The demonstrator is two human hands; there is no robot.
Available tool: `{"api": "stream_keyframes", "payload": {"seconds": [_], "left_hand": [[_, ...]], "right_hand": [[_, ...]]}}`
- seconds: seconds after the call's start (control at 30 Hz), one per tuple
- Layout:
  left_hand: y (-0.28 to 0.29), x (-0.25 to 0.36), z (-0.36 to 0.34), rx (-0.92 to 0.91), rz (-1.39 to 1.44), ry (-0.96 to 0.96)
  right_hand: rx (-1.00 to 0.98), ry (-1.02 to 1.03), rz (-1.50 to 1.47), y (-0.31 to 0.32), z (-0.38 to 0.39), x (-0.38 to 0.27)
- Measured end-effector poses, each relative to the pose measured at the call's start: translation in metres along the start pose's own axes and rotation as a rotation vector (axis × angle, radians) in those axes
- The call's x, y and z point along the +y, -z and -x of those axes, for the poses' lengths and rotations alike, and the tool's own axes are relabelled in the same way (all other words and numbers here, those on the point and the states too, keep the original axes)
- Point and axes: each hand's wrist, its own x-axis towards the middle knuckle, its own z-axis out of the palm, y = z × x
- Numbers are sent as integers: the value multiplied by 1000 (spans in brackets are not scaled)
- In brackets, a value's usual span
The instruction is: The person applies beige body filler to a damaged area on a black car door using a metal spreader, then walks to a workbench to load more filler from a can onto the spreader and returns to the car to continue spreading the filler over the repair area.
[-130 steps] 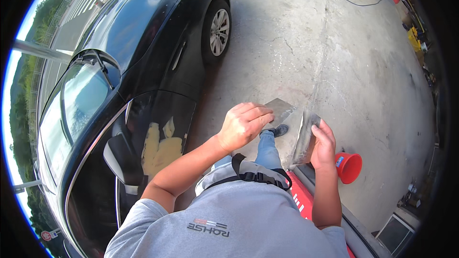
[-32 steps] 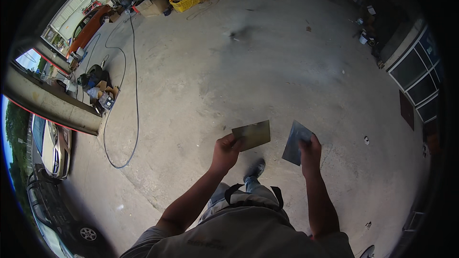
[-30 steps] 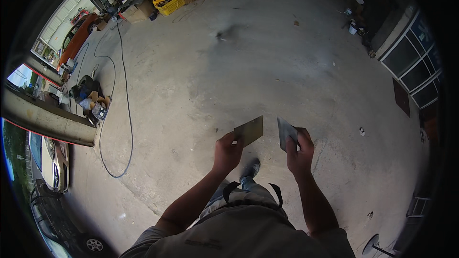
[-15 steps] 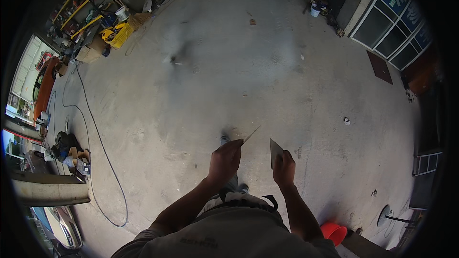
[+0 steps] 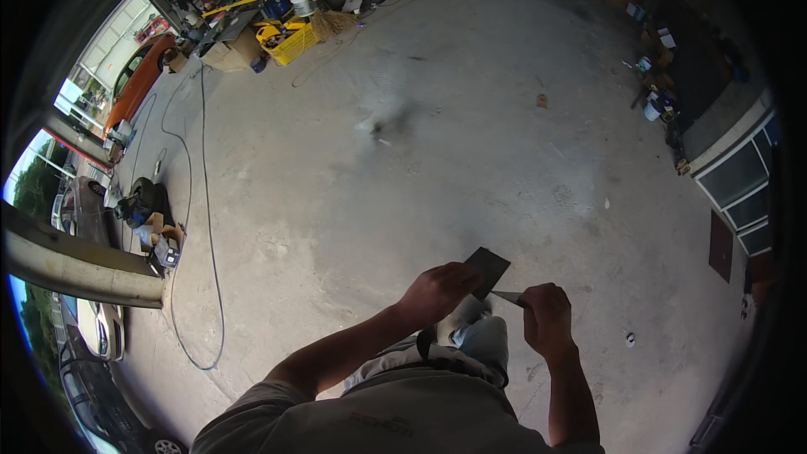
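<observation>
Standing on the concrete workshop floor (image 5: 437, 160), the person holds two thin flat sheets in front of the waist. The left hand (image 5: 439, 290) is closed on the near edge of a dark rectangular sheet (image 5: 487, 269), tilted up. The right hand (image 5: 545, 319) pinches a second sheet (image 5: 507, 296), seen almost edge-on, its tip touching or just under the dark one. This looks like the step of bringing the sheets together; squaring their edges likely comes next.

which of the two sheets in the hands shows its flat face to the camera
The dark sheet in the left hand: its broad rectangular face is turned up toward the camera. The sheet in the right hand shows only as a thin edge-on sliver.
</observation>
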Motion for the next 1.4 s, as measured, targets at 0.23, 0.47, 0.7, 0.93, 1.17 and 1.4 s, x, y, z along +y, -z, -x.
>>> {"api": "stream_keyframes", "payload": {"seconds": [0.23,0.47,0.7,0.93,1.17,1.4], "left_hand": [[-23,-126,-159,67,518,439],[-48,-198,-306,37,1298,768],[-21,-283,-423,317,997,905],[8,-414,-521,547,1227,991],[23,-546,-665,584,1130,1000],[-33,-659,-914,548,1151,903]], "right_hand": [[247,-672,-891,-19,-126,243],[85,-689,-1643,0,-342,341],[-198,-647,-1780,10,-524,388],[-263,-579,-234,-73,-594,626],[-658,-668,-192,-31,-631,722],[-590,-648,-283,44,-800,853]]}}
